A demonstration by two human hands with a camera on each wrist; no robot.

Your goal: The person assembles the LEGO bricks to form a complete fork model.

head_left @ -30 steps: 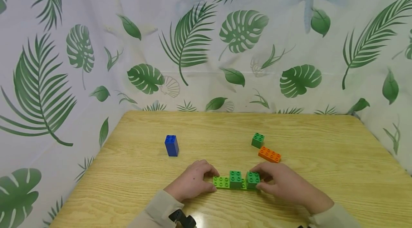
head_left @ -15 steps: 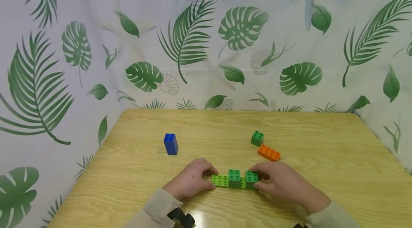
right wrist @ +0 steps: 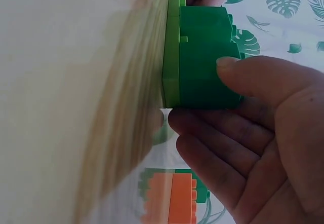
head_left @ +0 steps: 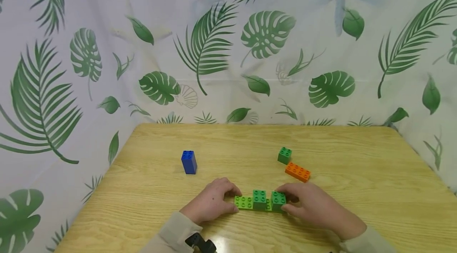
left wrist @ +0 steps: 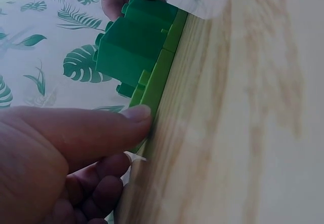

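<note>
A light green studded base strip point(head_left: 244, 202) lies on the wooden table; a seam in its side shows in both wrist views. Two green toy building blocks stand on it: a middle block point(head_left: 259, 200) and a right-end block point(head_left: 278, 201), with a small gap between them. My left hand point(head_left: 213, 201) pinches the strip's left end, thumb point(left wrist: 136, 113) on the near side. With my right hand point(head_left: 311, 206) I hold the right-end block between thumb point(right wrist: 229, 63) and fingers. That block's far side is hidden in the head view.
Beyond the right hand lie an orange block point(head_left: 298, 171) and a small green block point(head_left: 284, 155), close together. A tall blue block point(head_left: 189, 162) stands farther left. A leaf-patterned cloth point(head_left: 221, 98) rises behind the table point(head_left: 339, 146).
The head view shifts slightly. Both hands keep their hold on the strip and the right-end block, and nothing else visibly moves.
</note>
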